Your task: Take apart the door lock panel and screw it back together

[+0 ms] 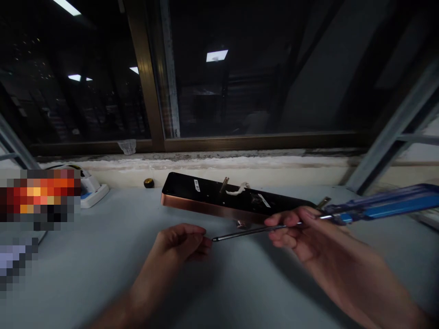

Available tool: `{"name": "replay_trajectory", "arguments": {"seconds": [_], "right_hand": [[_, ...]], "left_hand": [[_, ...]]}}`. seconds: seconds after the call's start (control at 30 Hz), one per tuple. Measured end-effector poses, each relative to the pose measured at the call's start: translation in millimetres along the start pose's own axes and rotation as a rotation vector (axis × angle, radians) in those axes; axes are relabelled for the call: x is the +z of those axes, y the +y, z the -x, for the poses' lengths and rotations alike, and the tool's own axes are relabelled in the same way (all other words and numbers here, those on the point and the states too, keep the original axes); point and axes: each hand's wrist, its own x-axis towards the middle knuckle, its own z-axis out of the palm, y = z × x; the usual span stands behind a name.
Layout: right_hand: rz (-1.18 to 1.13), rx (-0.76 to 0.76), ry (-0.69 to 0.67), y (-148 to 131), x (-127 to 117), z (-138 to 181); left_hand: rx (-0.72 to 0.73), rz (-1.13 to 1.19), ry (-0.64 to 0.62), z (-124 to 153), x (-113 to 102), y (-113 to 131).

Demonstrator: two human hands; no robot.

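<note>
My right hand (298, 230) is closed round the metal shaft of a blue-handled screwdriver (377, 208), whose tip points left. My left hand (185, 242) is pinched shut right at that tip (214, 238); whatever it holds is too small to make out. Behind both hands a long black panel with a copper edge (206, 194) lies flat on the grey table (103, 256), with pins and a white wire sticking up from it.
A white power strip (91, 189) lies at the left near a blurred-out patch. A small dark round object (148, 183) sits by the window ledge. Dark window glass and a brown frame (151, 91) rise behind; a grey metal frame (394, 128) slants at right.
</note>
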Motion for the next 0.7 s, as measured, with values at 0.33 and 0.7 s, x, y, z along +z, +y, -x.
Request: {"name": "replay_trajectory", "arguments": {"seconds": [0.33, 0.7], "right_hand": [[0.073, -0.060, -0.094, 7, 7, 9], [0.161, -0.101, -0.094, 11, -1, 13]], "left_hand": [[-0.130, 0.280, -0.005, 6, 4, -1], [-0.159, 0.297, -0.021, 4, 3, 0]]}}
